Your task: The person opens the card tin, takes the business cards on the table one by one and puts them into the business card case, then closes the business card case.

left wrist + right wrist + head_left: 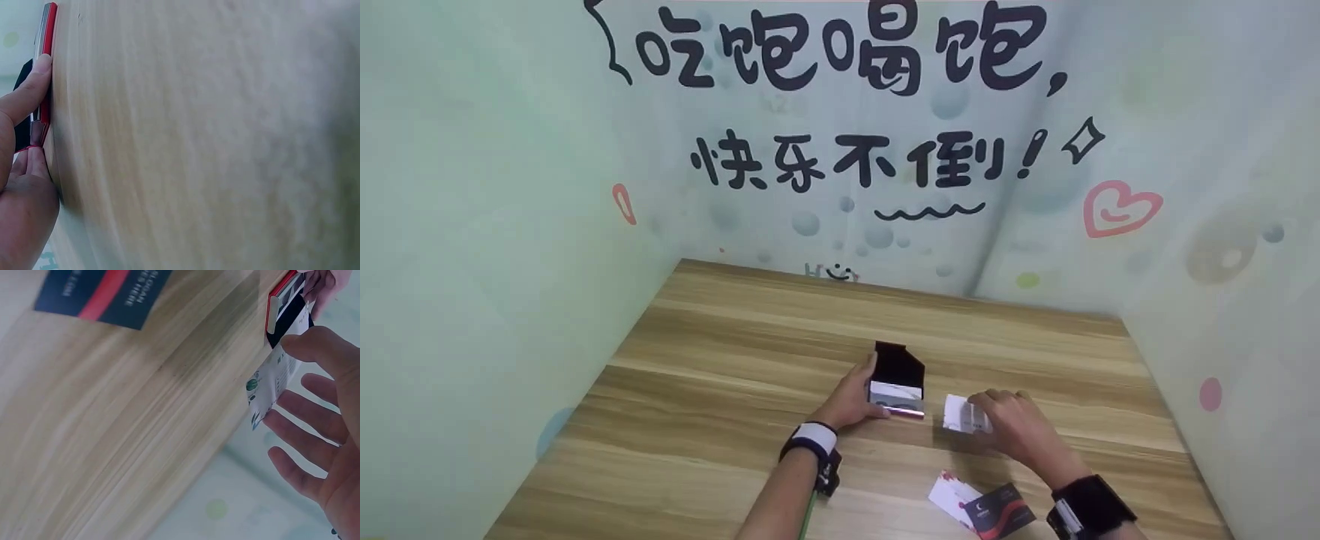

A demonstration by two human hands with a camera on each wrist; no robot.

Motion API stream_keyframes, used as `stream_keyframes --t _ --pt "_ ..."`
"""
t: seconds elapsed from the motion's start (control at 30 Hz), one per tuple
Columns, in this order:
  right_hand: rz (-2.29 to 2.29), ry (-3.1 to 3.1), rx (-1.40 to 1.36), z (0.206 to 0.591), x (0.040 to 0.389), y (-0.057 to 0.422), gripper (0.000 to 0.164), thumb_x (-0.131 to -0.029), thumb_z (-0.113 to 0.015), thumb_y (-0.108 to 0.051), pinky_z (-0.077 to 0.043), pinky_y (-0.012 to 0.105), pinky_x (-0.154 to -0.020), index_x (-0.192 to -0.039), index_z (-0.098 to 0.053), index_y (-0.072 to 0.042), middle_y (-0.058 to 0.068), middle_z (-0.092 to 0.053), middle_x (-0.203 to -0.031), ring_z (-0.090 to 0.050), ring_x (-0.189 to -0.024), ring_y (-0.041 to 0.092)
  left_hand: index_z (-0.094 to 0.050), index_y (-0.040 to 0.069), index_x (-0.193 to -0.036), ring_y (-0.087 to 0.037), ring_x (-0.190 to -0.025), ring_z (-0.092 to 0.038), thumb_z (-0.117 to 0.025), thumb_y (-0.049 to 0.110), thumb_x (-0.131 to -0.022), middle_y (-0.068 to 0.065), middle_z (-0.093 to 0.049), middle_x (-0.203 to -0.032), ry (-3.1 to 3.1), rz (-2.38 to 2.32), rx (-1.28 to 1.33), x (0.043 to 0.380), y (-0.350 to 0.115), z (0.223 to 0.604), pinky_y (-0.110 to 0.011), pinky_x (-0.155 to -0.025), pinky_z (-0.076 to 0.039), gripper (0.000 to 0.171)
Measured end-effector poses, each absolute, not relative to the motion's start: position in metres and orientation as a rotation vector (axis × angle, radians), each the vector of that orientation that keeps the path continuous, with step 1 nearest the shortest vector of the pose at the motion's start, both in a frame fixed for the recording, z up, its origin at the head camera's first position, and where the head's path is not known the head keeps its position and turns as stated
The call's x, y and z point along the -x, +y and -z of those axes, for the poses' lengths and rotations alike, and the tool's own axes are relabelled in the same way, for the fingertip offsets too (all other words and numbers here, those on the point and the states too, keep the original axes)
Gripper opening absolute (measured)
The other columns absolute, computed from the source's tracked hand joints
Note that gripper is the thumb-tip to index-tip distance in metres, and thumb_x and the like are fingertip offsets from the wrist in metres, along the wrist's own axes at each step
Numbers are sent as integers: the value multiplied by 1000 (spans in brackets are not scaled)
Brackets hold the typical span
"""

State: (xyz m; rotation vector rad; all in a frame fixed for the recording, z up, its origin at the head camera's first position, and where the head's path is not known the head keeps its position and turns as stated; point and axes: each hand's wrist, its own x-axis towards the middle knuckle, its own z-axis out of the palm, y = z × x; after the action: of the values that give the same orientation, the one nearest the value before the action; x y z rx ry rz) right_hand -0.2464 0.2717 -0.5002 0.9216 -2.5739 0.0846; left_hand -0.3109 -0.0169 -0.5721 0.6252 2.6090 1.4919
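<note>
A business card case with a raised black lid and silver inner part lies at the middle of the table. My left hand grips its left side; in the left wrist view the thumb presses along the case's red edge. To the right of the case, my right hand pinches a white business card. In the right wrist view that card shows printed text and green leaf patterns, with its upper end near the case. Its thumb lies over one face, fingers behind.
Nearer to me on the table, a white card with red marks lies partly under a dark card with a red stripe. Printed walls enclose the table at the back and both sides.
</note>
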Motion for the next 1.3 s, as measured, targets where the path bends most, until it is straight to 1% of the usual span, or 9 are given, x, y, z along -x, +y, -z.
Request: stream_keyframes --t 0.1,0.17,0.27,0.4,0.63,0.73,0.97,1.1,1.3 --pt "-81 -2605 -921 499 255 264 43 -62 -90 -17 -55 41 -64 -98 -69 -4 6 -68 -81 -63 -68 22 -16 -4 -157 -44 -148 -29 -87 9 -73 -32 -27 -159 2617 -1463 -599 311 -17 572 -50 -125 -25 111" --pt "-90 -2623 -927 498 261 260 42 -64 -90 -16 -55 39 -62 -97 -69 -3 6 -66 -79 -62 -67 21 -16 -5 -157 -45 -148 -28 -87 9 -73 -31 -27 -160 2621 -1457 -603 311 -17 571 -50 -125 -25 111" --pt "-103 -2636 -938 497 268 253 40 -65 -89 -15 -54 38 -60 -96 -68 -2 7 -66 -80 -62 -67 22 -17 -6 -156 -44 -148 -29 -87 8 -73 -30 -28 -160 2640 -1443 -620 311 -17 569 -51 -125 -25 110" --pt "-97 -2631 -947 497 277 245 39 -64 -89 -12 -54 42 -63 -96 -67 -1 9 -67 -81 -64 -68 26 -17 -8 -156 -45 -148 -29 -88 9 -72 -31 -29 -159 2649 -1442 -631 311 -17 569 -52 -124 -25 110" --pt "-41 -2646 -897 499 289 226 40 -64 -91 -18 -51 44 -63 -92 -67 -3 9 -68 -78 -66 -67 27 -17 -8 -156 -45 -148 -28 -87 9 -73 -30 -29 -159 2647 -1447 -652 311 -18 572 -53 -124 -25 110" --pt "-50 -2679 -885 501 294 218 39 -66 -90 -18 -51 45 -64 -93 -67 -3 11 -69 -80 -66 -69 29 -17 -8 -156 -43 -149 -28 -87 9 -73 -29 -28 -160 2661 -1436 -661 312 -17 572 -52 -124 -24 110" --pt "-91 -2719 -868 502 303 202 37 -68 -88 -15 -54 50 -70 -95 -68 -1 16 -71 -87 -69 -74 35 -17 -5 -157 -42 -151 -24 -87 10 -73 -27 -26 -162 2651 -1447 -647 313 -16 572 -50 -126 -22 111" --pt "-72 -2726 -864 501 305 192 35 -69 -87 -14 -55 48 -70 -95 -69 -1 15 -71 -87 -69 -74 33 -18 -7 -156 -44 -150 -25 -88 10 -72 -29 -26 -161 2670 -1446 -670 313 -16 572 -53 -125 -22 111" --pt "-10 -2740 -857 506 310 179 32 -73 -85 -14 -54 49 -71 -95 -68 1 16 -70 -87 -68 -76 34 -16 -7 -156 -43 -151 -24 -87 10 -73 -28 -24 -162 2657 -1465 -685 313 -17 574 -51 -126 -22 112"
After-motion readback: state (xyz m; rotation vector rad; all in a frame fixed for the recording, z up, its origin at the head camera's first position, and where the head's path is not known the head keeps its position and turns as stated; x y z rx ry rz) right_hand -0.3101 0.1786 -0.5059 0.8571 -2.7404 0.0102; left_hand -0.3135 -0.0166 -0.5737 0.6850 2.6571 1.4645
